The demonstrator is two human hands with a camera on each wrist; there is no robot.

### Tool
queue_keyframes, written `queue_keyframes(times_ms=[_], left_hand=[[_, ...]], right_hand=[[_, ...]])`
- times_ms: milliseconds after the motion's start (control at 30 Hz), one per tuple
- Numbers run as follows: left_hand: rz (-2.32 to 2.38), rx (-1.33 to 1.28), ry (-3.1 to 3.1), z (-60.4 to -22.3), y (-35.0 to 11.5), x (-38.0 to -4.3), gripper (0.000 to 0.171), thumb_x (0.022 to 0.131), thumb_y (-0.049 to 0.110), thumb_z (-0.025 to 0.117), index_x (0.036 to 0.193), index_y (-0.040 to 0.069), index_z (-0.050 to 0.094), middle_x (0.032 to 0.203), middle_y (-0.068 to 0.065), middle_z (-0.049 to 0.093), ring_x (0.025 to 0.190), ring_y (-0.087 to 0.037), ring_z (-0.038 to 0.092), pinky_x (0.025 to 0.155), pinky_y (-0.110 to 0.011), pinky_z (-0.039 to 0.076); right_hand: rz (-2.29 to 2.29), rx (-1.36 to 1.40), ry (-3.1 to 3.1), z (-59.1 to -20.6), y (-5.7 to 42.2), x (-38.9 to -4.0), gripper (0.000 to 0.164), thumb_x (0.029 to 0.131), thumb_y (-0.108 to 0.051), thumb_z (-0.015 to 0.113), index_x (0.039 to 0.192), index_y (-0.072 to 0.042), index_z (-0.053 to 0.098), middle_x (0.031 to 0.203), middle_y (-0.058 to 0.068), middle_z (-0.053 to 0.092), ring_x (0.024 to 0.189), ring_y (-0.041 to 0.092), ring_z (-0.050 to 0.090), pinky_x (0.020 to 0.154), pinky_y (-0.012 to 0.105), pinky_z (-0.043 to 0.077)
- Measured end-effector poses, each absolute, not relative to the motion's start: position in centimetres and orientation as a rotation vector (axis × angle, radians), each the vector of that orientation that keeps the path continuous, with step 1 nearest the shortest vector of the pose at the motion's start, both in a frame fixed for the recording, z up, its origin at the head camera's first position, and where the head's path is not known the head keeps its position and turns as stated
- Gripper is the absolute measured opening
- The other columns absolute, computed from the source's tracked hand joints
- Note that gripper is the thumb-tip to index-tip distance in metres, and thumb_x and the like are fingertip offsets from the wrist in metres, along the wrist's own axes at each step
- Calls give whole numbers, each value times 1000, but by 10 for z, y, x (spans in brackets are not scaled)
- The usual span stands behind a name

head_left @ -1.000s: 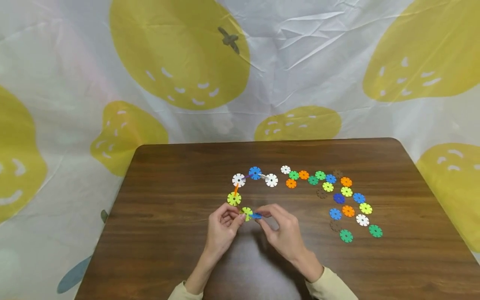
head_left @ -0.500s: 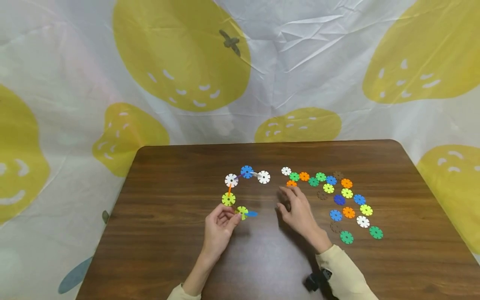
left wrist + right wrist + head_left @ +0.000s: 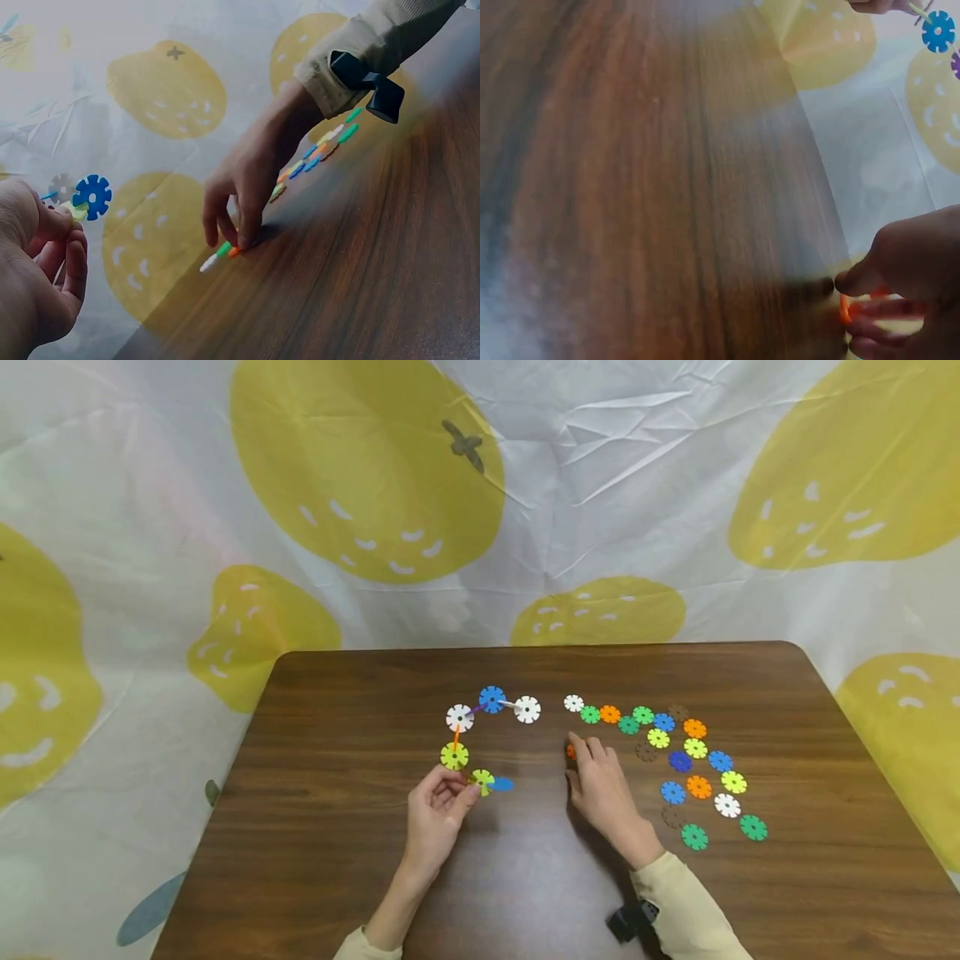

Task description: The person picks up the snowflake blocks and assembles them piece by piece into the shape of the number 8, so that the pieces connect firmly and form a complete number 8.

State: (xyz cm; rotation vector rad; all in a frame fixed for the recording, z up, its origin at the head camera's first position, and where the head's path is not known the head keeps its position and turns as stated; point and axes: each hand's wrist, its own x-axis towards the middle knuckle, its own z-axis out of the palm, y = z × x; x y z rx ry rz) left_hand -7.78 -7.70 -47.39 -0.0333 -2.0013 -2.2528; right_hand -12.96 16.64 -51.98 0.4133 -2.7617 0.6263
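Observation:
My left hand (image 3: 435,818) pinches the near end of a curved chain of interlocking slotted discs, beside a yellow-green disc (image 3: 482,782). A blue disc (image 3: 502,784), seen edge-on, sticks out from that end. Up from the hand the chain runs through another yellow-green disc (image 3: 454,756), an orange one, a white disc (image 3: 460,718), a purple one and a blue disc (image 3: 492,699), to a white disc (image 3: 527,709). My right hand (image 3: 606,793) reaches down to the table, fingertips on a loose orange disc (image 3: 572,750), thumb spread apart from the fingers.
Loose discs in several colours lie to the right on the wooden table (image 3: 337,710), from a white disc (image 3: 573,702) to a green disc (image 3: 753,827). A small black device (image 3: 632,920) hangs by the right sleeve. A lemon-print cloth (image 3: 412,610) hangs behind the table.
My right hand has left the blue disc at the chain's end and moved right to the orange disc, which has slid nearer me. The left hand and chain have shifted slightly left.

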Motion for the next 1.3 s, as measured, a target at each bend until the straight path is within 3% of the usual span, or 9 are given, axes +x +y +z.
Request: queue_keyframes(times_ms=[200,600,833,1067,1300], left_hand=[[-2259,-34,-1990,-473,-78,-77,16,85,-14,70,93,-19,57,81,-3,59,70,-5,62,65,-15,55],[-2261,-78,-1974,-475,-81,-75,16,85,-14,70,93,-19,57,82,-3,61,72,-5,63,66,-15,55],[-2293,-89,-1929,-473,-84,-78,17,85,-16,68,93,-21,55,80,2,61,69,-6,63,65,-17,57],[-2292,-103,-1920,-472,-84,-79,17,85,-16,68,93,-22,54,80,3,61,68,-6,63,65,-18,57],[-2296,-111,-1916,-472,-85,-79,17,84,-17,68,93,-22,54,81,3,61,69,-5,63,65,-17,57]], right_hand=[[659,466,-2759,-521,165,-126,42,83,6,75,123,14,63,94,20,61,75,31,60,70,42,56],[782,303,-2790,-516,162,-115,17,82,8,74,96,10,64,95,23,51,70,34,61,62,43,58],[806,283,-2962,-506,160,-113,23,81,7,74,97,0,58,102,20,49,69,28,57,61,36,53],[826,343,-2875,-505,158,-110,29,74,10,76,90,-9,63,82,10,65,69,23,59,59,35,51],[1083,279,-2778,-497,151,-102,26,79,11,71,96,-9,71,80,8,72,62,12,61,55,22,51]])
